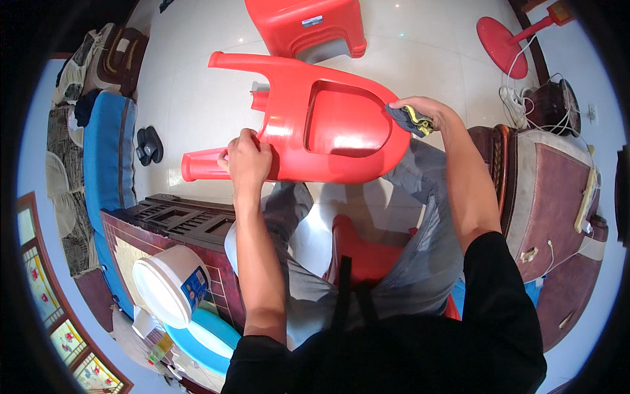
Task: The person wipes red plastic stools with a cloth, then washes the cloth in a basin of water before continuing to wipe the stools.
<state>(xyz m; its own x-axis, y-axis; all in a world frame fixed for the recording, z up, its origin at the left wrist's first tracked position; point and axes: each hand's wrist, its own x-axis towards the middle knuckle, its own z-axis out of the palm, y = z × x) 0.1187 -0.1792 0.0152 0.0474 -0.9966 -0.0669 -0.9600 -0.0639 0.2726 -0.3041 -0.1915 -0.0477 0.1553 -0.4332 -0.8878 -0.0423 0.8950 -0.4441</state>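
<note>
A red plastic chair (290,125) lies tilted before me, its legs pointing left and its rounded backrest with the large opening at the right. Around the base of the nearer leg, my left hand (250,156) grips the chair. At the rounded right end, my right hand (424,109) holds a folded grey cloth (411,119) with yellow edging, pressed against the chair's rim. The palm side of each hand is hidden. My knees are spread below the chair, and part of a red plastic seat (369,256) shows between my legs.
A red stool (315,24) stands beyond the chair. To the left, a dark wooden table (216,268) carries a white bucket (162,288) and a blue basin (209,335). Dark slippers (149,145) lie on the floor. Cables, a red round-based stand (502,47) and a brown sofa (556,197) are at right.
</note>
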